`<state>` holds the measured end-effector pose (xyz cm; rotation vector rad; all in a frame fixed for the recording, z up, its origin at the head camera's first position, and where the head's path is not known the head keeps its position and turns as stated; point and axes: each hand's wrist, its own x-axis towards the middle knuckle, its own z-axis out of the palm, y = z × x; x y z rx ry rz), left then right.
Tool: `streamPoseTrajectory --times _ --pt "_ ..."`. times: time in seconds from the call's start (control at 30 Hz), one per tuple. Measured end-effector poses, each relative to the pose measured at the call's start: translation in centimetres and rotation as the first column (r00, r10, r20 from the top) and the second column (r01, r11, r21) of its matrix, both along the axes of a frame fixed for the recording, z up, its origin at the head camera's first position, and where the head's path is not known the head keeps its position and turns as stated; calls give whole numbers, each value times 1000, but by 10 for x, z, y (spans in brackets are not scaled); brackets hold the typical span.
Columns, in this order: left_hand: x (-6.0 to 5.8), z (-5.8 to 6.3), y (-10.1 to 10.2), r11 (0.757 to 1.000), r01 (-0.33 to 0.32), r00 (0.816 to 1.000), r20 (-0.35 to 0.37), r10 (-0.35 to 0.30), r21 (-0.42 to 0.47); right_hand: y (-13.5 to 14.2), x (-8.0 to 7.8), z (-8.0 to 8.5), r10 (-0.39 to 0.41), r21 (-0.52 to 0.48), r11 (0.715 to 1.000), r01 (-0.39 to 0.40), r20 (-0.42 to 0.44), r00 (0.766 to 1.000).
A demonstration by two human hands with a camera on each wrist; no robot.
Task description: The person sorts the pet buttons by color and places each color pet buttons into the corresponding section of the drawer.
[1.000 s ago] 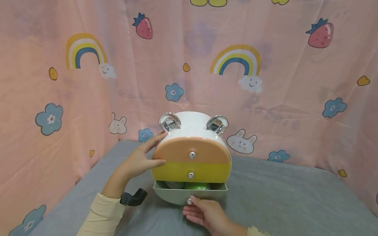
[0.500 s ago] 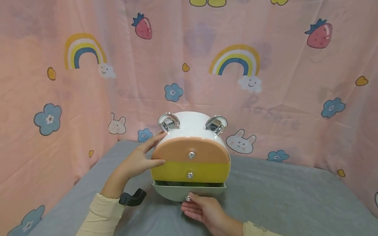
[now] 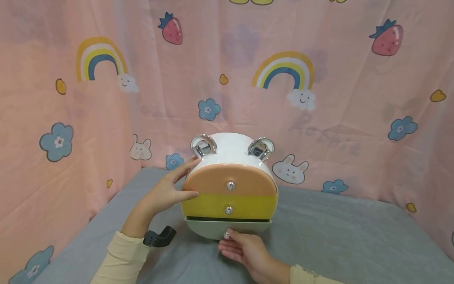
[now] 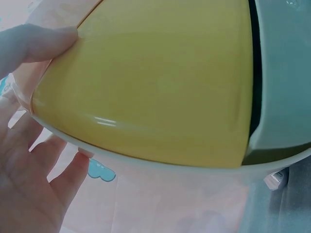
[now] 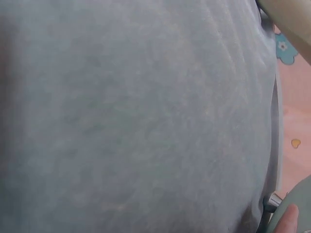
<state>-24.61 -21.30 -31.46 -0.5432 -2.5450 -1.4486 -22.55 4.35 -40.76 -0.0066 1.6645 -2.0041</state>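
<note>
A small rounded drawer box (image 3: 230, 146), white with two silvery ears, stands on the grey cloth. Its orange drawer (image 3: 209, 177) and yellow drawer (image 3: 209, 208) are flush in place. Below them, the grey-green bottom drawer (image 3: 202, 227) sits slightly out, a dark slit along its top. My left hand (image 3: 161, 197) grips the box's left side, thumb on the front and fingers around the side wall, as the left wrist view also shows. My right hand (image 3: 250, 252) pinches the bottom drawer's silvery knob (image 3: 226, 235) with its thumb on top; the finger behind the knob is hidden.
Grey cloth (image 3: 337, 232) covers the table around the box. A pink curtain (image 3: 234, 102) with printed rainbows, strawberries and rabbits hangs behind and at both sides. A black band (image 3: 159, 237) is on the left wrist.
The bottom drawer has slid inward with my right hand at its knob, and the green and pale things inside it have gone out of sight. My left hand stays on the box.
</note>
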Motion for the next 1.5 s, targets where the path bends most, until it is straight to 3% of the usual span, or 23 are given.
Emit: streamPoseTrajectory --times 0.8,1.13,1.37,1.5 --pt "3 4 -5 1000 -23 1000 -2 23 -14 -17 -1 -2 -114 -48 993 111 -57 992" --pt "1 2 -3 1000 -17 1000 11 18 -17 -13 0 -5 -92 -36 995 91 -32 995" --pt "-1 0 1 1000 -10 1000 27 10 1 10 0 -3 -81 -56 995 81 8 997" --pt "-2 -1 -1 1000 -13 1000 23 13 5 37 -3 5 -164 -48 985 164 6 986"
